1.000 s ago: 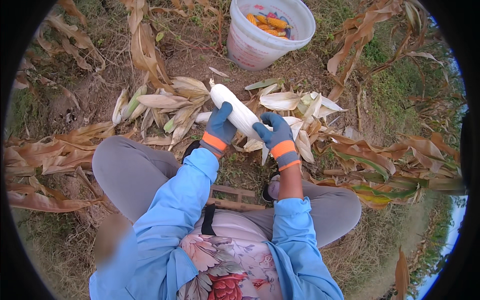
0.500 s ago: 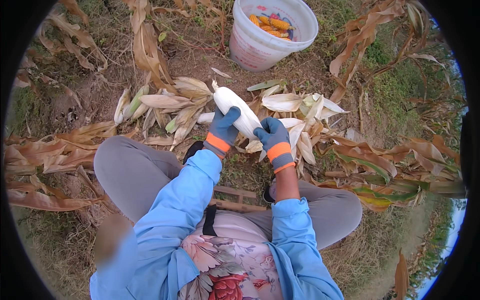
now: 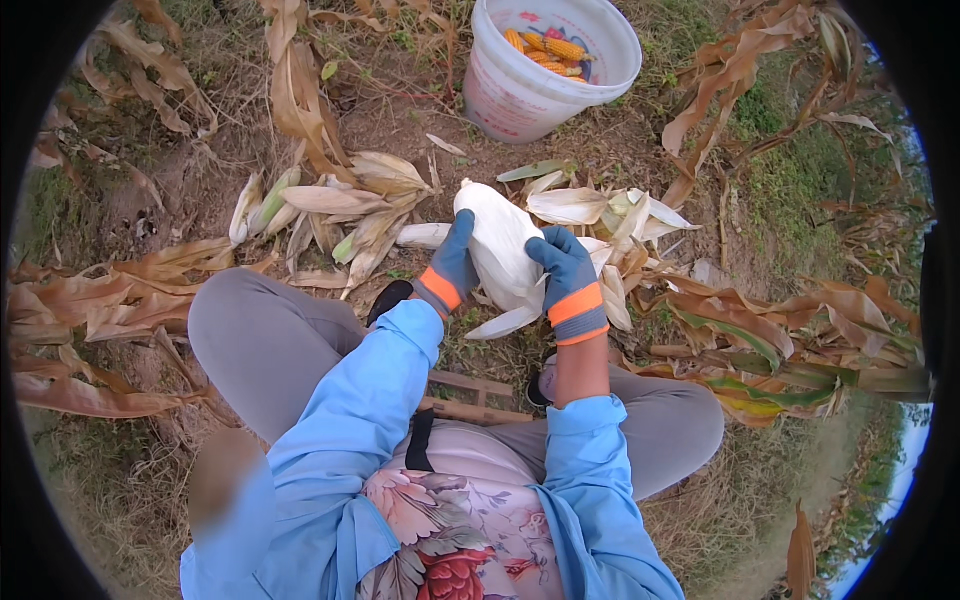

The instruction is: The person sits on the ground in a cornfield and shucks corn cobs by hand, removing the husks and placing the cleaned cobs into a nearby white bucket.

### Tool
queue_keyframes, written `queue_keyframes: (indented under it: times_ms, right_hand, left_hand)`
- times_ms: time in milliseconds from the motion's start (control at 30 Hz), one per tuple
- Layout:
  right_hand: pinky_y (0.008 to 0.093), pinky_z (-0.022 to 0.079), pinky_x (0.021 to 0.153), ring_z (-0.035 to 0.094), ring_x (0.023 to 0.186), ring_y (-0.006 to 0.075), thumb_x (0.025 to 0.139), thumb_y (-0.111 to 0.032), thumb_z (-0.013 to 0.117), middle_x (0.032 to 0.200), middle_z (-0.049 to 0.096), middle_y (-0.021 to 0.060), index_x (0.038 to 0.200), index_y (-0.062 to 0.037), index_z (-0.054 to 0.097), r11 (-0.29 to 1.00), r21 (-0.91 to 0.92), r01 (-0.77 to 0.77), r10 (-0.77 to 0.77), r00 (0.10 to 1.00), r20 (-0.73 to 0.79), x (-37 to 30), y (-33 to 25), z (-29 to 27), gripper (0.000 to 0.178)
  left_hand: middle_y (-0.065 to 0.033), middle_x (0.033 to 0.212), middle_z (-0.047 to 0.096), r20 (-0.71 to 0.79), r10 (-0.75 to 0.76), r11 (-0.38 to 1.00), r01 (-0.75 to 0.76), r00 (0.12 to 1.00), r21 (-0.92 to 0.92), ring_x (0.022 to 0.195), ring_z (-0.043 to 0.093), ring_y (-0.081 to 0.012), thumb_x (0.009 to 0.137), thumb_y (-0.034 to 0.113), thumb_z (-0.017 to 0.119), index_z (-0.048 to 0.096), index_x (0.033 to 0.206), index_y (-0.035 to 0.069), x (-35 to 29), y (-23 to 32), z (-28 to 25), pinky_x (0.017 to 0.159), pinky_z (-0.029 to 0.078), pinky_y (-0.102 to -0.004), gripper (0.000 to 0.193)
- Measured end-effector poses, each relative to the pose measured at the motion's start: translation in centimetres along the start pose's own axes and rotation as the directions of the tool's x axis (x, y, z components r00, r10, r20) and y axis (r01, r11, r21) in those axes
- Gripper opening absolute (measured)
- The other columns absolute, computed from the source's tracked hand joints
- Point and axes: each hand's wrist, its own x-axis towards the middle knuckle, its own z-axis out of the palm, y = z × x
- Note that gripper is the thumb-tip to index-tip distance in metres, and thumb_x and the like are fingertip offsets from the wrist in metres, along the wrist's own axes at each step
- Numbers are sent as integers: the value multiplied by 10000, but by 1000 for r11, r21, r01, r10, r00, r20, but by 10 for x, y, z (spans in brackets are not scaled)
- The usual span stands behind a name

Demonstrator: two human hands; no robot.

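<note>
A pale ear of corn (image 3: 500, 235), wrapped in cream husk, is held between my two gloved hands above the ground in front of my lap. My left hand (image 3: 456, 262), in a blue glove with an orange and grey cuff, grips its left side with the thumb along the husk. On its right side my right hand (image 3: 566, 268), gloved the same way, pinches the husk. A husk leaf (image 3: 503, 323) hangs loose below the ear. No kernels show on this ear.
Beyond my hands stands a white bucket (image 3: 520, 105) with several bare yellow corn cobs (image 3: 548, 50) inside. Husk piles lie on the left (image 3: 375, 195) and right (image 3: 635, 215). Dry corn stalks (image 3: 130, 300) flank my crossed legs, and a small wooden seat (image 3: 475, 412) shows between them.
The ear has turned more upright, and its husk has loosened and spread, with a leaf now hanging below. My right hand has moved slightly to the right, pulling at the husk.
</note>
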Motion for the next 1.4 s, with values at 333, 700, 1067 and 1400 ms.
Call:
queue_keyframes:
  times_ms: [333,700,1067,1400]
  right_hand:
    - [306,468,778,582,842,193,787,-100,589,936,593,94,973,5,561,845,476,242,-160,965,-206,5,-22,-31,216]
    - [314,456,820,522,992,193,756,13,526,1070,522,109,1124,-25,433,902,-117,416,-423,904,-52,24,12,-51,382]
    - [312,412,866,498,1023,226,811,-186,574,1202,457,110,1205,-32,374,942,-59,329,-328,944,31,54,58,-80,468]
    - [331,450,730,533,820,207,839,-145,475,940,534,98,1112,-39,437,845,-161,510,-522,852,-37,47,37,-58,295]
  left_hand:
    - [-101,1188,471,209,-17,674,-143,978,725,1057,471,-177,784,252,615,323,1280,15,3,-17,-10,898,388,-310,623]
    - [-69,1147,507,90,-151,940,115,984,322,1028,500,-182,758,283,647,380,1264,74,-9,-15,10,883,414,-313,609]
    - [-107,887,589,18,-267,883,237,964,406,747,584,-198,693,342,698,472,1137,59,-5,-16,-1,639,506,-322,573]
    - [-92,990,569,22,-358,793,292,933,534,864,567,-191,686,314,707,434,1206,44,-17,-15,20,738,473,-311,647]
